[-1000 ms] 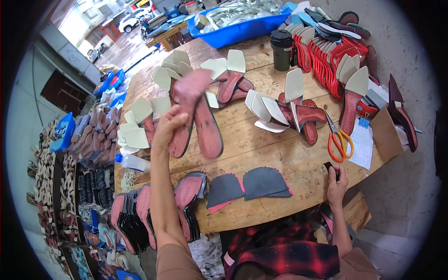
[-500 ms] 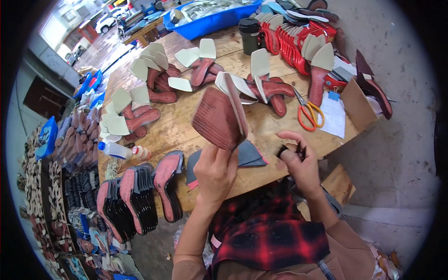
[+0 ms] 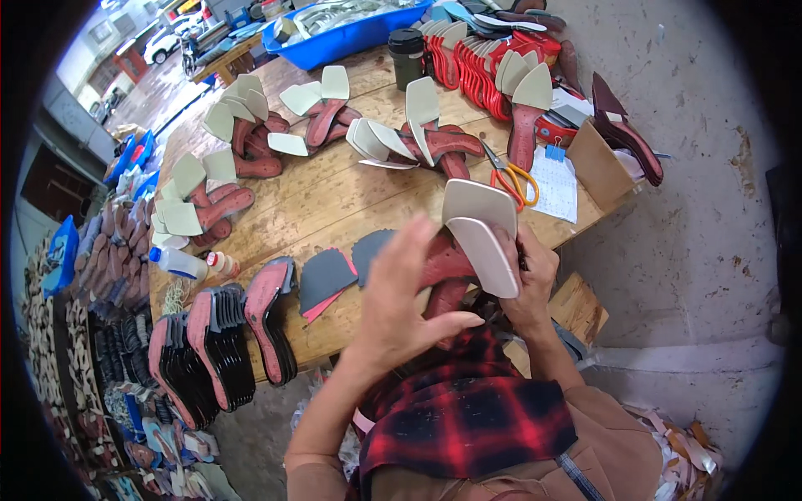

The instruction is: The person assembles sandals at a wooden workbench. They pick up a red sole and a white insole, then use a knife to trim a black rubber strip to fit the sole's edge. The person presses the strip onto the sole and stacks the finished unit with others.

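Two crossed shoe insoles [image 3: 482, 255], reddish brown with cream toe parts, are held up close to me over the table's front edge. My right hand [image 3: 533, 271] grips them at the right edge of the toe parts, some of its fingers hidden behind them. To their left is my left hand [image 3: 397, 296], fingers spread and thumb stretched out, slightly blurred. It overlaps the brown part in view; whether it touches it I cannot tell. Left of this hand, dark grey sheet pieces with pink edges [image 3: 326, 282] lie on the wooden table [image 3: 305, 188].
More cream-tipped insoles [image 3: 327, 104] lie in crossed piles farther back. Orange-handled scissors [image 3: 516, 179] rest beside a clipped paper [image 3: 553, 188]. Stacks of pink-topped insoles [image 3: 209, 338] line the front left edge, near a white bottle [image 3: 180, 263]. A blue tub [image 3: 334, 46] and dark cup [image 3: 407, 58] stand behind.
The insoles have passed from my left hand to my right, coming lower and to the right, their cream sides now showing. My left hand has opened. The whole view has shifted slightly.
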Demonstrator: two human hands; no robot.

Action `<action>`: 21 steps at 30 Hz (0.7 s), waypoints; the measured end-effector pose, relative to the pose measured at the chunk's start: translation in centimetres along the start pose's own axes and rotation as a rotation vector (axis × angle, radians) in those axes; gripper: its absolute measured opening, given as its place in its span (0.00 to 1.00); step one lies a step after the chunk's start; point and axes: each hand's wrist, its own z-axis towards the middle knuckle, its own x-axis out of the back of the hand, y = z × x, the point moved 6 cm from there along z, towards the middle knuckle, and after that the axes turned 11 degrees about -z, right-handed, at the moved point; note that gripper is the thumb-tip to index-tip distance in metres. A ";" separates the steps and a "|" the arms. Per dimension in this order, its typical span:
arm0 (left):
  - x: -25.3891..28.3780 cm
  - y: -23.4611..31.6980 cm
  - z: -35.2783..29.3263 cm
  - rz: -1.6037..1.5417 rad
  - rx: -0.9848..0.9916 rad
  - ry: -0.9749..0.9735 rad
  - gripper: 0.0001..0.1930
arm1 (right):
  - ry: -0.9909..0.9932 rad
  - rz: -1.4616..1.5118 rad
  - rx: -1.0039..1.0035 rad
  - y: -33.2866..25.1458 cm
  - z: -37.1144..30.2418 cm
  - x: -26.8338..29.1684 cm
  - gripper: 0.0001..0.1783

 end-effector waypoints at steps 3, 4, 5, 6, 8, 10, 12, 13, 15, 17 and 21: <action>1.5 3.1 3.2 0.089 -0.229 -0.116 0.42 | -0.040 -0.047 0.044 -0.4 -0.3 -0.1 0.09; 1.1 4.1 4.1 0.209 -0.282 -0.224 0.37 | -0.049 -0.055 0.073 -0.4 -0.4 -0.2 0.09; 0.5 4.4 4.3 0.328 -0.335 -0.333 0.33 | -0.071 0.018 0.013 -0.6 -0.5 -0.3 0.07; 0.5 4.2 4.5 0.294 -0.354 -0.363 0.28 | -0.112 -0.016 -0.039 -0.3 -0.6 -0.4 0.07; 1.1 3.6 4.4 0.226 -0.391 -0.424 0.19 | -0.193 -0.082 -0.144 0.6 -1.1 -0.6 0.08; 2.3 3.5 3.5 0.296 -0.426 -0.473 0.10 | -0.090 -0.026 -0.263 2.4 -0.4 0.2 0.11; 5.2 3.6 3.4 0.289 -0.382 -0.423 0.08 | 0.029 0.057 -0.426 5.9 0.4 1.4 0.14; 7.3 3.6 3.2 0.290 -0.353 -0.371 0.07 | 0.099 0.118 -0.521 8.7 0.7 2.5 0.15; 12.5 2.6 2.7 0.292 -0.194 -0.055 0.07 | 0.299 0.417 -0.677 14.7 0.5 3.3 0.15; 18.5 -1.2 2.7 0.241 0.066 0.006 0.13 | 0.388 0.523 -0.764 17.6 0.5 2.6 0.14; 24.1 -13.3 3.9 0.089 0.595 0.283 0.11 | 0.505 0.550 -0.981 22.4 0.0 -2.4 0.13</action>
